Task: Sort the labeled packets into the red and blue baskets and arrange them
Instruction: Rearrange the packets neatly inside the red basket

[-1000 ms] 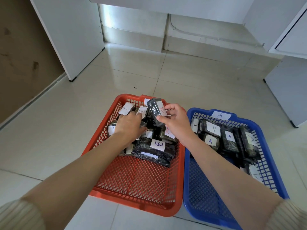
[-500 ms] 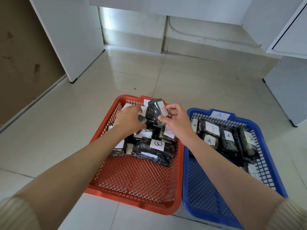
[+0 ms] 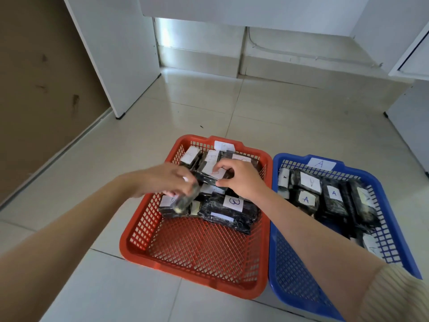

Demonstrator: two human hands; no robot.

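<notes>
head view: your two arms reach out over the red basket, which sits on the tiled floor right against the blue basket on its right. your left grip is smeared by motion blur, but its fingers look curled round a tilted packet. that packet is dark and wrapped, and its lower end points down toward the packets at the red basket's left side. your right grip pinches a red-lettered packet between thumb and fingertips, holding it roughly flat above the pile in the far half of the red basket. the letter is partly covered and i cannot read it. the two held packets are close together; whether they touch, i cannot tell. nearest you in that pile lies a b packet with its white label face up, and the near half of the red basket shows bare mesh. a white label sits on the red basket's far rim, its writing too faint to read. in the blue basket the a packets lie side by side in the far and right parts, labels up, and an a label is fixed to its far rim. a cream sleeve covers your right arm near the elbow.
</notes>
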